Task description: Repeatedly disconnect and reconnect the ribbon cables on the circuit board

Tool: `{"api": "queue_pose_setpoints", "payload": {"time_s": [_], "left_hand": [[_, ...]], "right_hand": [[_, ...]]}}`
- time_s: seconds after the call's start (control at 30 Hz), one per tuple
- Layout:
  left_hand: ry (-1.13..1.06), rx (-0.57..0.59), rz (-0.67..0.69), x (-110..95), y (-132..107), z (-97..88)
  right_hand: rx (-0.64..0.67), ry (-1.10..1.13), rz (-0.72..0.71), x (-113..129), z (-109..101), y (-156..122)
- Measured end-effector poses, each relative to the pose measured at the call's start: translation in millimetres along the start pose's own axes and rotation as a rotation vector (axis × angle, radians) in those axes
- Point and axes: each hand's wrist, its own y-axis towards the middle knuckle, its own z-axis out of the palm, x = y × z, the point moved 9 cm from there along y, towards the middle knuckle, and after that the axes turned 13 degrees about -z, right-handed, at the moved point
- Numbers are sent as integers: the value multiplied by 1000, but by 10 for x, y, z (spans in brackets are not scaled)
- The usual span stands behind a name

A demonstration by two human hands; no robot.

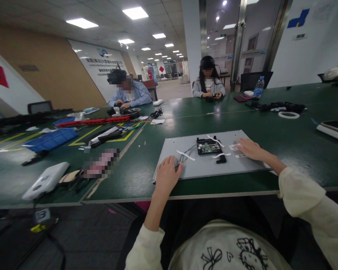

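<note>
A flat grey panel [186, 144] lies on the green table before me. Attached near its middle is a green circuit board [210, 146] in a black frame, with white tape strips [224, 155] around it. A grey cable [188, 150] runs left from the board. My left hand [167, 174] rests on the panel's left edge, thumb apart from the fingers; a dark cable end shows by the thumb, and I cannot make out a grip on it. My right hand [252, 150] lies flat with fingers spread on the right side, touching the white labels [236, 147].
To the left are a white device [46, 180], a pinkish phone-like thing [103, 163] and a blue tray [50, 140]. A tape roll [288, 115] and a water bottle [259, 87] stand at right. Two people [129, 93] sit across the table, hands on small objects.
</note>
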Motion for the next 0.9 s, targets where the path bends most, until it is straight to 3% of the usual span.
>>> {"api": "queue_pose_setpoints", "payload": {"time_s": [0.1,0.33,0.53,0.63,0.73,0.9], "left_hand": [[-21,8,4,55,26,39],[-20,22,30,161,77,41],[-11,56,36,304,72,22],[-54,-3,36,294,104,-57],[-158,-62,117,32,151,-212],[-140,36,261,-808,325,-310]], "right_hand": [[79,11,28,-75,123,-25],[135,95,62,71,80,-69],[196,151,35,224,100,-116],[209,194,-56,299,16,-30],[192,241,-128,405,-105,129],[98,257,-211,760,-257,519]]}}
